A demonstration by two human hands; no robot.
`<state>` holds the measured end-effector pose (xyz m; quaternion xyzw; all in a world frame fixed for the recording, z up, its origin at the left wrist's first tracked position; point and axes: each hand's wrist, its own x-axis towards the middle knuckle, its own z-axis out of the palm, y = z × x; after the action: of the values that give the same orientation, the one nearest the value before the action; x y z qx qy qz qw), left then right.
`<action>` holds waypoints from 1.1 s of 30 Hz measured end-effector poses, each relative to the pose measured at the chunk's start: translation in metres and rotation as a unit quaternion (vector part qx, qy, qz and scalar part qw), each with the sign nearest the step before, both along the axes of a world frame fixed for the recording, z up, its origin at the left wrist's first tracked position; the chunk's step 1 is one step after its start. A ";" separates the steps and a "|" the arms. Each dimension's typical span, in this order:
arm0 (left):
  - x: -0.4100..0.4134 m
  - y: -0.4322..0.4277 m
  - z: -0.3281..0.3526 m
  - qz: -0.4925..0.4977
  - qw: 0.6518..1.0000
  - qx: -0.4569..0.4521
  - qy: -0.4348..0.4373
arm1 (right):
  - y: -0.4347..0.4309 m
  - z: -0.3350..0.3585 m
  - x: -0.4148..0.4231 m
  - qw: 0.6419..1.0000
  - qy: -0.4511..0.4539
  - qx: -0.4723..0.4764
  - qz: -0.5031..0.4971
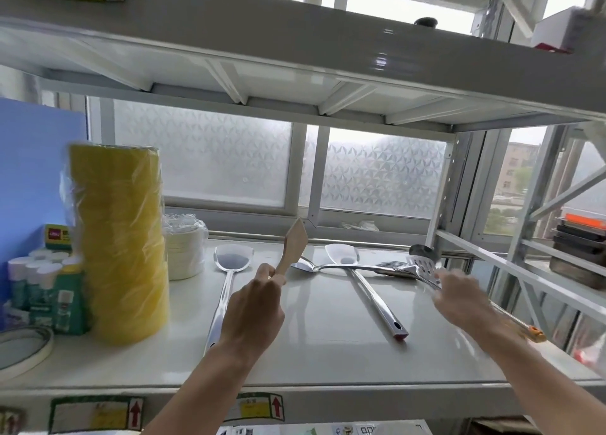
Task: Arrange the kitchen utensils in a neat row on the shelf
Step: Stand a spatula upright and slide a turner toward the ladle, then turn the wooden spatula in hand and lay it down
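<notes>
My left hand grips a wooden spatula by its handle, blade tilted up above the white shelf. My right hand holds a slotted metal turner, whose orange-tipped handle sticks out past the wrist. A steel turner lies to the left of my left hand, handle toward me. A second steel turner lies in the middle with a dark-tipped handle. A spoon and a fork lie crosswise behind it. A ladle rests at the back right.
A tall yellow wrapped stack stands at the left, with paper plates behind it, small white-capped bottles and a tape roll further left. A shelf board runs overhead. Metal uprights bound the right side.
</notes>
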<state>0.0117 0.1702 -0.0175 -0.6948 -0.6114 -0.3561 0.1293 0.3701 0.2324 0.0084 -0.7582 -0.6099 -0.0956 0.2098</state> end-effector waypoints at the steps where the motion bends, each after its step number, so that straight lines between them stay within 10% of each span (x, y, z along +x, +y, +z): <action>1: 0.000 0.000 0.000 0.002 1.000 0.000 -0.002 | 0.002 -0.003 -0.012 0.999 0.010 0.017 0.046; 6: 0.002 -0.006 0.003 0.011 1.000 -0.001 -0.011 | 0.024 -0.005 -0.069 0.979 0.066 0.011 0.192; 24: -0.003 -0.008 0.007 -0.031 0.999 -0.015 -0.004 | 0.096 -0.006 -0.064 0.970 -0.190 -0.075 0.132; 33: -0.003 0.002 -0.002 -0.011 0.994 -0.008 -0.105 | 0.065 0.020 -0.087 0.972 -0.095 -0.097 0.191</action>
<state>0.0091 0.1718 -0.0196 -0.6612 -0.6169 -0.4233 0.0549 0.2834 0.2978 0.0285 -0.6320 -0.7668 -0.0661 0.0906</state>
